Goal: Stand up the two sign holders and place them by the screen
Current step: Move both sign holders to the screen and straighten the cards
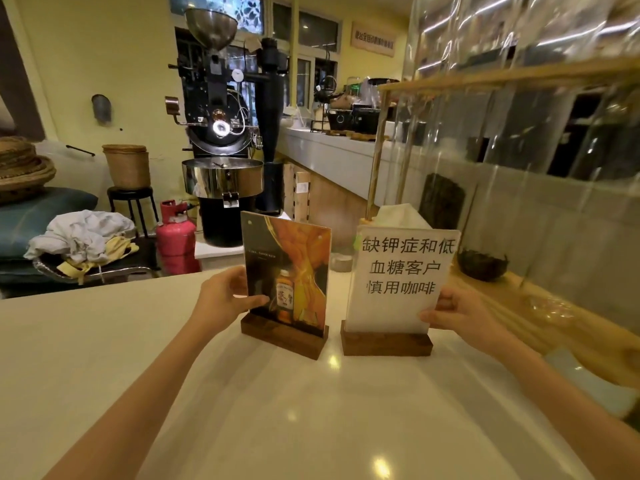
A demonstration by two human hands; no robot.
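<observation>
**Both holders upright, hands on outer edges, screen to the right**

Cafe counter (104, 341), pale glossy top, coffee roaster (221, 133) in bg, pink gas cylinder (175, 233) on floor behind.

Two sign holders stand upright on wood bases, side by side w/ a narrow gap, straight ahead of both hands. Left sign holder (287, 271) = orange bottle ad, base angled a bit, near end toward centre. Right sign holder (401, 271) = white sheet w/ Chinese text, base roughly square to camera.

Left hand (221, 303) pinches left edge of the ad panel, thumb on front, fingers behind. Right hand (460, 313) pinches lower right corner of the white panel, same grip. Both closed on their panels; bases look seated on counter, can't confirm full contact.

Key relation: clear plastic screen (519, 133) w/ wood frame runs along the right side, going away from camera. Right holder is nearer it, just beside the frame post; tissue box (398, 216) directly behind it. Left holder one slot further off.

Judgement: standing step looks done; what's left is a slide right/back toward the screen, right hand leading. Risk: tipping if pushed from the panel top, not the base.
</observation>
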